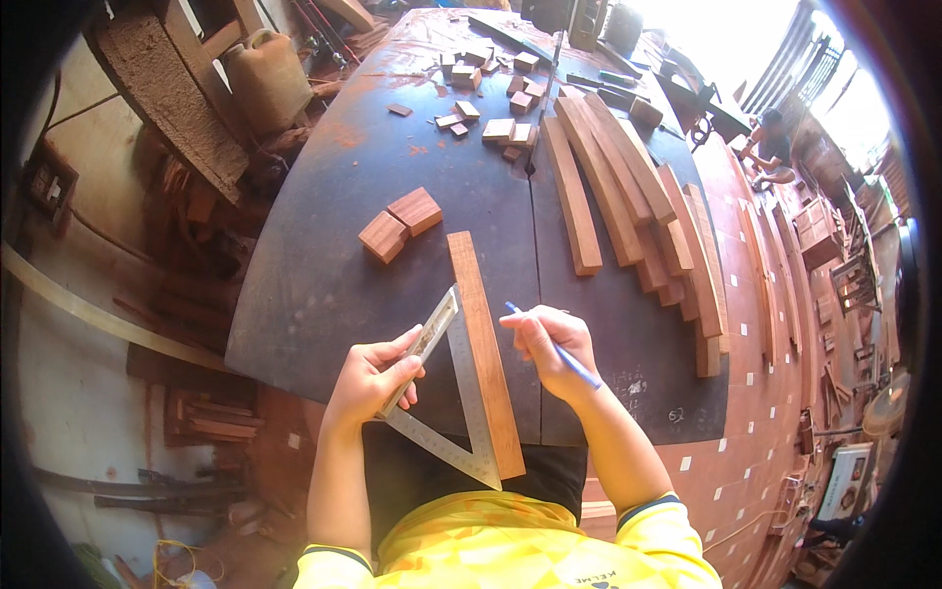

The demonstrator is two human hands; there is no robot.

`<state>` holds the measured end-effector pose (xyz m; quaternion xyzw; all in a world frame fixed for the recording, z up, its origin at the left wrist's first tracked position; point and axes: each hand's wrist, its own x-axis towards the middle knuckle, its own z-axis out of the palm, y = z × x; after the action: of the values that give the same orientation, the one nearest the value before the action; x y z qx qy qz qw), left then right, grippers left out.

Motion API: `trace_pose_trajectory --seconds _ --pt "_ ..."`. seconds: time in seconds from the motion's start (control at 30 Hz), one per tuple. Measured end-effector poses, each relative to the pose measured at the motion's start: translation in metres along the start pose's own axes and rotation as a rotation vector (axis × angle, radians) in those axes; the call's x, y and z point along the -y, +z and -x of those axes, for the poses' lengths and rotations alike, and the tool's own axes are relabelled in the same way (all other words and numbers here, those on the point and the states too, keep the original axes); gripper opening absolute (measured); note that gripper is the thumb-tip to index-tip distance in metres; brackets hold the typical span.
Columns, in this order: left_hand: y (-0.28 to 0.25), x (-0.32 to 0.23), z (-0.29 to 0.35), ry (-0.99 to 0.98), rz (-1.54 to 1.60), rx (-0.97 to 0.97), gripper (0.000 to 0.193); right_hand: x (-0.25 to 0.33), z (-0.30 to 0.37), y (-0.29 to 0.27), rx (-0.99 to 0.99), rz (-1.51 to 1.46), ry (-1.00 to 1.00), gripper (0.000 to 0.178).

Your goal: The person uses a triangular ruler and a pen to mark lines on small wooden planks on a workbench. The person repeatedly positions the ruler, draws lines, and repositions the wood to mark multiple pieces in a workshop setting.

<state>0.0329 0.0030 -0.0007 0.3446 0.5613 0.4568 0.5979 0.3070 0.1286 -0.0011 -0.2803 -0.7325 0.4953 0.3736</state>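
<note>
My left hand (pixel 378 378) grips a metal triangle square (pixel 471 393) by its thick edge, thumb on top. One ruled side of the square lies along the left face of a reddish-brown wood strip (pixel 483 344). That strip rests on the dark table (pixel 324 245), its near end reaching past the front edge toward my body. Right of the strip, my right hand (pixel 554 344) holds a blue pen (pixel 579 365) between thumb and fingers. The pen's tip points up and left, apart from the wood. Beyond the square sit two wood blocks (pixel 399 226), touching each other.
Several long wood strips (pixel 628 187) lie stacked on the table's right. Small wood blocks (pixel 500 128) are scattered farther back, near a thin upright blade (pixel 554 88) at a slot in the tabletop. Another person (pixel 770 147) is at the far right. A plastic jerrycan (pixel 267 83) stands far left.
</note>
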Motion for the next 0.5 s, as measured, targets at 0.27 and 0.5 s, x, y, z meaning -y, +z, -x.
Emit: trace_pose_trajectory --seconds 0.27,0.5 --pt "0.002 0.000 -0.005 0.034 -0.020 -0.002 0.047 0.004 -0.021 0.009 0.039 -0.313 0.245 0.014" --pt "0.001 -0.001 -0.003 0.040 0.003 0.007 0.047 0.003 -0.021 0.022 0.071 -0.173 0.260 0.025"
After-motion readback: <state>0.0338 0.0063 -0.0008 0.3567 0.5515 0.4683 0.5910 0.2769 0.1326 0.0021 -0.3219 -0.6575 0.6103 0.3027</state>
